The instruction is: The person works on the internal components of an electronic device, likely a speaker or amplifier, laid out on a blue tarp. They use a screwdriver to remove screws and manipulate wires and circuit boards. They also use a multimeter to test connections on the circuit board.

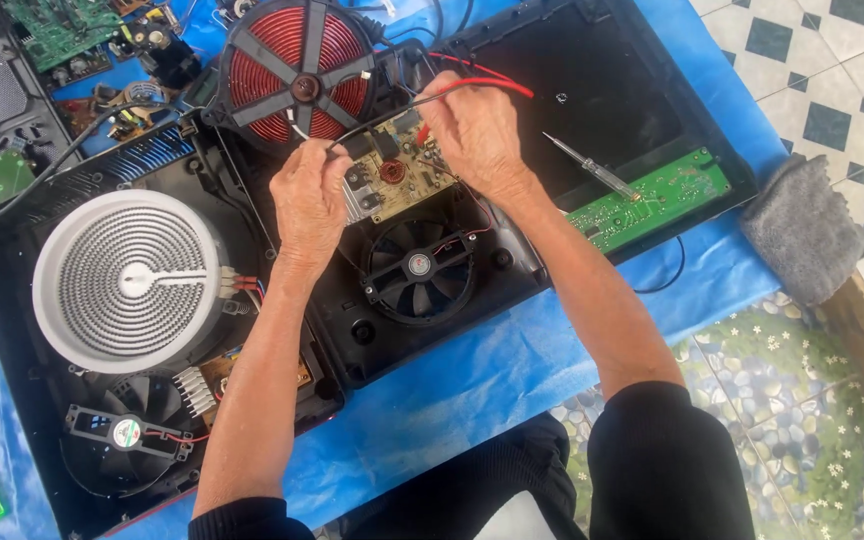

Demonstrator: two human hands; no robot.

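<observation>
Now both hands work over the small tan circuit board (392, 178) inside the open black cooker casing (512, 255), left hand (309, 200) pinching the thin black probe lead (392, 113), right hand (474, 130) closed on the red probe (422, 135); board looks light, stiff, fragile—best held by edges.

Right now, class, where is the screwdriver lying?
In the head view the screwdriver lies right of the person's right hand, on the dark upturned panel, its handle end reaching the green circuit board.
</observation>
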